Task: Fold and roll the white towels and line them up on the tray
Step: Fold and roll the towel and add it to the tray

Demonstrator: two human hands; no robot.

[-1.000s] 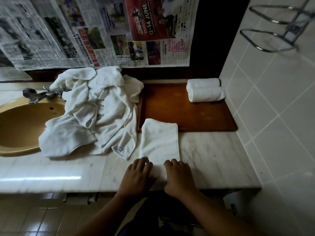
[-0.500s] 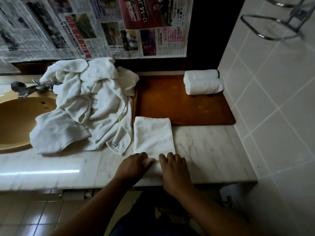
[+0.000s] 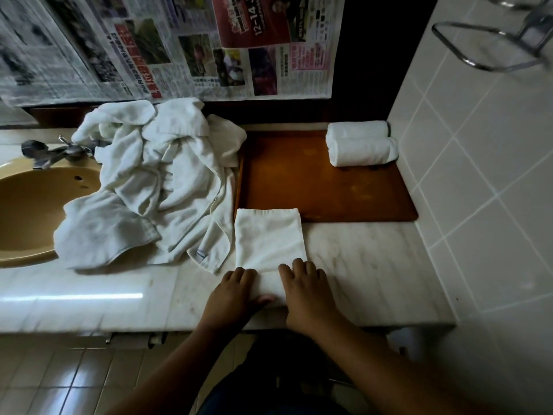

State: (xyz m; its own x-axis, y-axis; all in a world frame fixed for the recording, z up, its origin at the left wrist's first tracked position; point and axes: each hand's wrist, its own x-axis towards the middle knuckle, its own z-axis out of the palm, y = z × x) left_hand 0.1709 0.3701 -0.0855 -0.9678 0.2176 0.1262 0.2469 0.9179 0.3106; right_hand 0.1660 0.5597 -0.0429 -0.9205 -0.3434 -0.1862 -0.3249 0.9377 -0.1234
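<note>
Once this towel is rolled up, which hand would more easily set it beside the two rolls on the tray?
Probably the right hand: the two rolled white towels sit far right on the brown wooden tray, on that hand's side.

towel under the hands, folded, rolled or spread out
Folded: the towel lies as a flat strip on the counter, near end starting to roll under left hand and right hand.
</note>
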